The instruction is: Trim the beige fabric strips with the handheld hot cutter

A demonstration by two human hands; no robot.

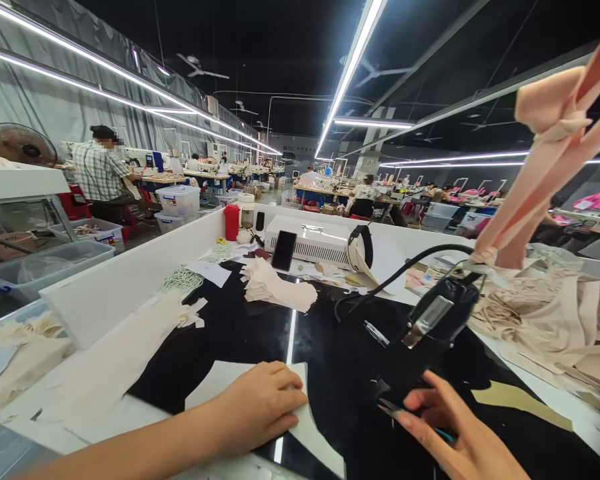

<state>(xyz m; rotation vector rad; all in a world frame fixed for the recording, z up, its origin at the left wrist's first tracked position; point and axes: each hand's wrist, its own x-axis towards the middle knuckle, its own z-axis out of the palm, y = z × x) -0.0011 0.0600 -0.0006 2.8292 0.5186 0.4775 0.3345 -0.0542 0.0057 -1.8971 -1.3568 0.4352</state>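
My left hand (pixel 260 407) lies on a pale, flat piece (pixel 223 380) with a curved edge, on the black tabletop. Its fingers are stretched forward and press near the piece's right side; whether this is cloth or paper I cannot tell. To the right, my right hand (pixel 455 427) is curled around small thread snips (pixel 391 405). Their pointed metal tips stick out past the thumb, and a teal handle shows between thumb and fingers. Just beyond this hand stands a black machine head (pixel 443 310) with a metal plate. A silver tool (pixel 377 333) lies left of it.
Cream cloth pieces (pixel 275 287) are stacked ahead, near a phone (pixel 284 250) leaning on a white machine box (pixel 307 240). More pale cloth (pixel 110 353) lies left, and heaped beige fabric (pixel 555 320) right. Pink straps (pixel 545 160) hang at upper right. A tan strip (pixel 520 402) lies nearby.
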